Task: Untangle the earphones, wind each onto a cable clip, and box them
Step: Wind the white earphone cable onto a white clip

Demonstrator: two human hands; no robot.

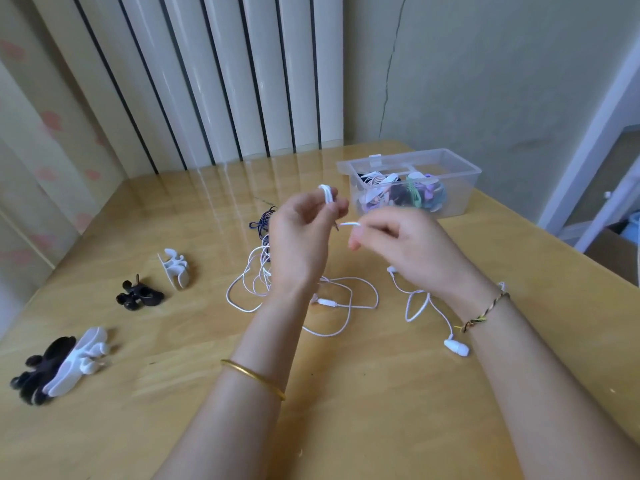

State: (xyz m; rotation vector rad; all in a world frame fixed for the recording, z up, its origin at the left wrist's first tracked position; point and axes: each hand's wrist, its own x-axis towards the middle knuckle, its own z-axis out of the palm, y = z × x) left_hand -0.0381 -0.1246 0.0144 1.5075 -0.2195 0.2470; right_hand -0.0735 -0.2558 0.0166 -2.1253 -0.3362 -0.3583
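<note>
Left grip (301,237): raised above counter (346,410), fingers curled, white earphone cable (327,195) coiled round fingertips. Right grip (405,247): pinches free stretch of same cable, just beside left. Rest of cable: loose loops on counter under hands; earbud (457,348) near right wrist. Dark earphone (263,220) behind. White clip (175,268), black clip (138,296): left. Clear box (460,199), wound earphones inside: far right.

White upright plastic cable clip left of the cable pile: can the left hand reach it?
Probably reachable: nothing stands between the left hand and the upright white plastic clip, but white earphone cable is wound round its fingers.
</note>
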